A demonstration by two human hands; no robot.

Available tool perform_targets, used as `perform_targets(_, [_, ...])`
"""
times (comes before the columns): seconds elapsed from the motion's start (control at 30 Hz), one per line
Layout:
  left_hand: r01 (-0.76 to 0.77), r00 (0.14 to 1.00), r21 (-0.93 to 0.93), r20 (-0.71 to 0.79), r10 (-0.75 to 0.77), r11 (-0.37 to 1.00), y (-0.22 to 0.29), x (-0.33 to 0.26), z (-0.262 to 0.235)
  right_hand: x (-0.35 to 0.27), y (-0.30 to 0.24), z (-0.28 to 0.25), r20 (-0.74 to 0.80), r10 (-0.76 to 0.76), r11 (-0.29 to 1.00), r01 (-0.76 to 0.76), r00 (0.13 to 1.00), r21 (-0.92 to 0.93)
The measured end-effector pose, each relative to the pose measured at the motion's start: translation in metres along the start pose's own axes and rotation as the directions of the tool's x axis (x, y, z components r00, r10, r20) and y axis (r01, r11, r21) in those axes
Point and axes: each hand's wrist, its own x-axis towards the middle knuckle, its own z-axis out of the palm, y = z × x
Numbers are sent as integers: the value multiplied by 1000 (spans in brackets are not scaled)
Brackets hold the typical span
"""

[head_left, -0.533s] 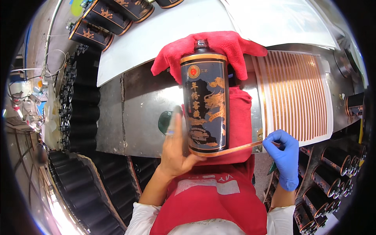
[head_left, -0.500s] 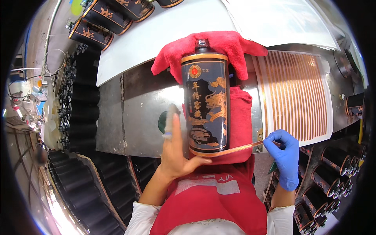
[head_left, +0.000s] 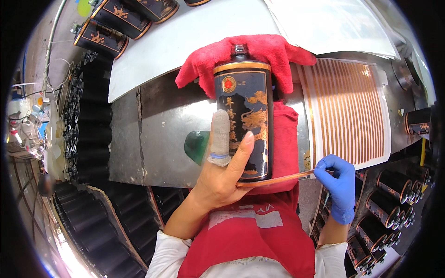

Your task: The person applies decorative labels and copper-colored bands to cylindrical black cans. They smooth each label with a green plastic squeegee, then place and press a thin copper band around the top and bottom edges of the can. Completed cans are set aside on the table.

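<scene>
A dark blue cylindrical bottle (head_left: 245,111) with gold dragon artwork and gold bands lies lengthwise on a red cloth (head_left: 259,55), its cap pointing away from me. My left hand (head_left: 222,171) rests on the bottle's lower end, thumb along the label and a cloth-wrapped finger raised. My right hand (head_left: 340,185), in a blue glove, pinches one end of a thin gold strip (head_left: 278,179) that runs across the bottle's base edge to my left hand.
A white sheet of gold strips (head_left: 347,111) lies to the right on the metal worktop (head_left: 157,134). More dark bottles (head_left: 125,18) lie at the top left, and others stand in a crate (head_left: 394,204) at the lower right. A black conveyor (head_left: 88,139) runs along the left.
My left hand has shifted slightly on the bottle, with the thumb now laid higher on the label. The right hand still holds the strip in the same place.
</scene>
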Motion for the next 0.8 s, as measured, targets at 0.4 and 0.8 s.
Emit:
perform_targets(0.4, [245,969,-179,13,-247,953,-16,-39,-5,5,-12,41,178,-2,1000,1,984,6])
perform_targets(0.8, [46,997,67,-68,-42,997,4,-12,6,-1,-16,52,152,-53,999,53,987,3])
